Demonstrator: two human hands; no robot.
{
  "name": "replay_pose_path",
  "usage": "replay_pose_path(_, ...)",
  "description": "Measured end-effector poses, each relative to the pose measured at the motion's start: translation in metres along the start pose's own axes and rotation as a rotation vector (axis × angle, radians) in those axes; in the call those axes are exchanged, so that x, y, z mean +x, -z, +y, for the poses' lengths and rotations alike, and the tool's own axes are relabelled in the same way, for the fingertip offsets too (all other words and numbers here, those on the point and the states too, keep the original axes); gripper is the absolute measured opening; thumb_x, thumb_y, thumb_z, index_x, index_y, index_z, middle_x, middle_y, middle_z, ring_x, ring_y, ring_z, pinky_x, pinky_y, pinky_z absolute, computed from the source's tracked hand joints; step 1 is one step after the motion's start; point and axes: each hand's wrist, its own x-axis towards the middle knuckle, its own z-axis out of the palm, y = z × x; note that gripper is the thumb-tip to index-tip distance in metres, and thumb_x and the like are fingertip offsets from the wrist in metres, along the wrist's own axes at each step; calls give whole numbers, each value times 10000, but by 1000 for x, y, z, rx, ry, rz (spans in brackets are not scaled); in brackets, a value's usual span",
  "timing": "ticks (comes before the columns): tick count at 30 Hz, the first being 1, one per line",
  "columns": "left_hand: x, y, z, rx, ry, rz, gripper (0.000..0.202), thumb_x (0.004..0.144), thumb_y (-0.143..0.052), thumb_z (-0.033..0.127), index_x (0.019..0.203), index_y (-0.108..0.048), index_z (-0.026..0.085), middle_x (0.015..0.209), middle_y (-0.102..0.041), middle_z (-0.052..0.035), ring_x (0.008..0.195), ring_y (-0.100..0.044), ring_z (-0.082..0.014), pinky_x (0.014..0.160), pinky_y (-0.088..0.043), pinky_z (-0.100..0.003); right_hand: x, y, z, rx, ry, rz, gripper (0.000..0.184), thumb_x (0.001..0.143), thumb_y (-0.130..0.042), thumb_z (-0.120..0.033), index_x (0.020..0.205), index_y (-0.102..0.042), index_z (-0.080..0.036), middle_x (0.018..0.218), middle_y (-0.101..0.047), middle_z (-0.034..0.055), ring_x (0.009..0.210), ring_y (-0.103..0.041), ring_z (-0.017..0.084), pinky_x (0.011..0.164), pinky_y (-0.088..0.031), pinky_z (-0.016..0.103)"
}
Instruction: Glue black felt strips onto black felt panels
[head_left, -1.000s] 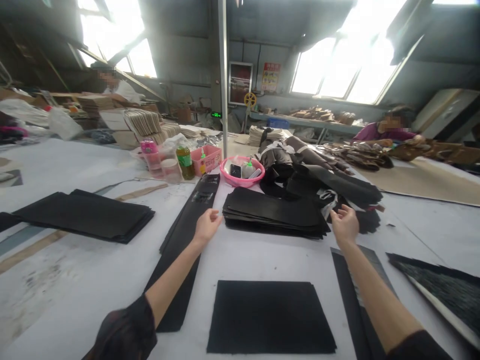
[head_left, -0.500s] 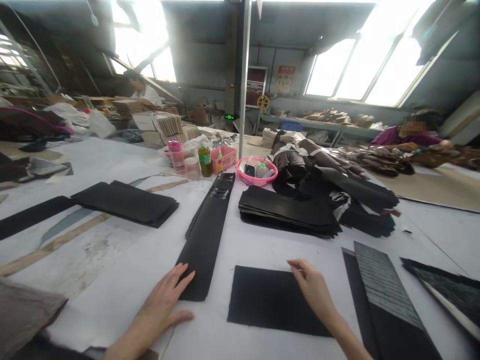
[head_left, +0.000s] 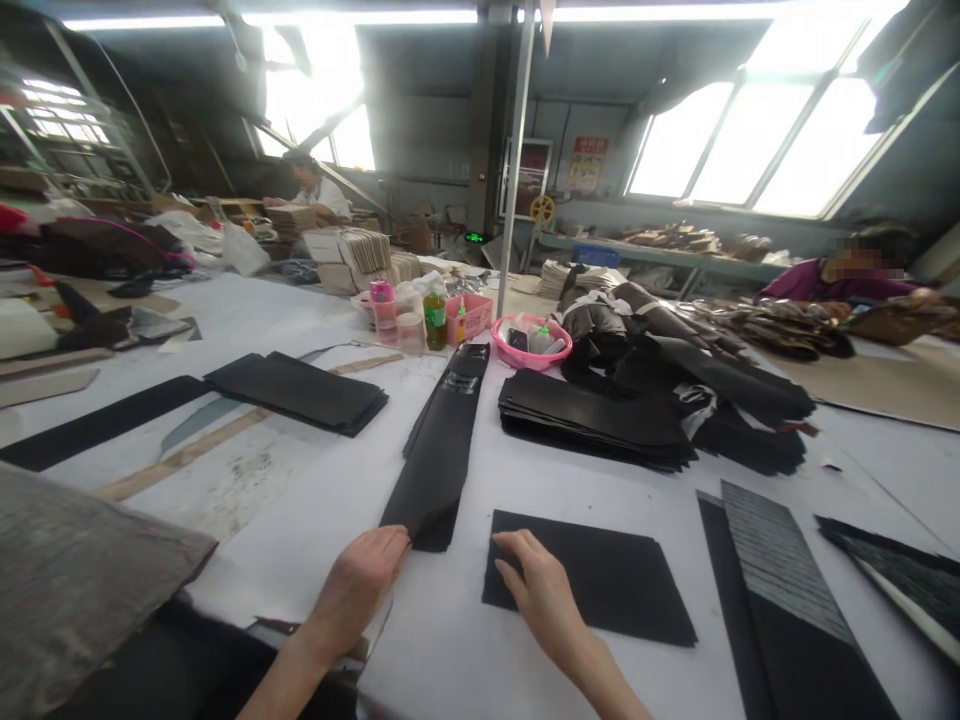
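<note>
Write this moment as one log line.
left hand: pinching near end of long flat black strip | right hand: over left edge of black rectangular sheet, contact unclear | beyond: round pink basin

A bare lane of the white desk runs forward between the long black strips and the stacked black panels, tightening toward the far end, where the pink basin blocks it. Another open band crosses between those panels and the black rectangular sheets. The left hand fills the lane's near left side, the right hand its right; a gap separates them. Right of the sheets, a channel narrows toward the person beside the dark grey-marked strips. Grey-brown cloth obstructs the near left corner.
</note>
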Motion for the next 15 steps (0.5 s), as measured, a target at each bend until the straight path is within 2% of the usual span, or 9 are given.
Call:
replay_pose_path(3, -1, 11, 21, -31, -25, 43, 193, 910, -461, 133, 1019, -617, 166, 1036, -659, -94, 999, -618, -225, 918, -513, -406, 3, -8, -20, -133, 93, 108, 656, 764, -630, -92, 1355, -411, -270, 1307, -500, 75, 1188, -487, 257, 965, -454, 415)
replay_pose_path(5, 0, 16, 35, -76, -74, 44, 220, 906, -447, 111, 1028, -614, 187, 1057, -652, -83, 1047, -598, -225, 966, -483, -416, 9, -18, -34, -232, 206, 112, 759, 719, -681, -74, 1385, -379, -278, 1397, -428, 78, 1291, -386, 278, 1051, -372, 461)
replay_pose_path(7, 2, 19, 46, -136, -79, 43, 238, 905, -437, 101, 1033, -611, 201, 1046, -654, -75, 1032, -604, -218, 969, -479, -408, 15, -29, -43, -288, 302, 65, 540, 760, -663, -87, 1243, -532, -291, 1311, -522, 53, 1270, -420, 267, 1088, -303, 486)
replay_pose_path(9, 5, 22, 52, -190, -56, 73, 231, 902, -459, 115, 1054, -600, 216, 1029, -656, -66, 1020, -608, -215, 951, -490, -388, 21, -37, -45, -262, 290, 28, 218, 832, -600, -109, 962, -655, -275, 1038, -656, 14, 1085, -569, 224, 1076, -301, 472)
replay_pose_path(10, 6, 24, 53, -207, -40, 97, 243, 898, -484, 131, 1100, -583, 222, 1059, -649, -67, 1053, -596, -222, 955, -487, -384, 24, -38, -44, -236, 249, 25, 167, 861, -569, -124, 860, -662, -262, 910, -670, -1, 962, -613, 198, 1037, -347, 440)
replay_pose_path(12, 7, 28, 52, -227, 29, 156, 355, 889, -537, 182, 1238, -501, 231, 1200, -590, -80, 1180, -522, -247, 1000, -455, -400, 28, -35, -39, -142, 136, 56, 181, 903, -517, -166, 838, -663, -251, 828, -666, -9, 813, -626, 161, 899, -440, 334)
replay_pose_path(14, 10, 32, 47, -241, 206, 276, 504, 885, -562, 243, 1352, -374, 219, 1341, -478, -111, 1279, -424, -275, 1049, -401, -440, 31, -25, -33, 1, 34, 135, 188, 936, -473, -240, 927, -661, -239, 863, -666, 0, 785, -619, 153, 752, -464, 259)
replay_pose_path(15, 12, 33, 44, -253, 322, 339, 517, 892, -550, 268, 1364, -347, 210, 1355, -453, -124, 1278, -421, -281, 1046, -397, -453, 33, -19, -31, 82, -9, 181, 207, 947, -457, -284, 960, -657, -230, 871, -663, 3, 778, -616, 153, 711, -460, 245)
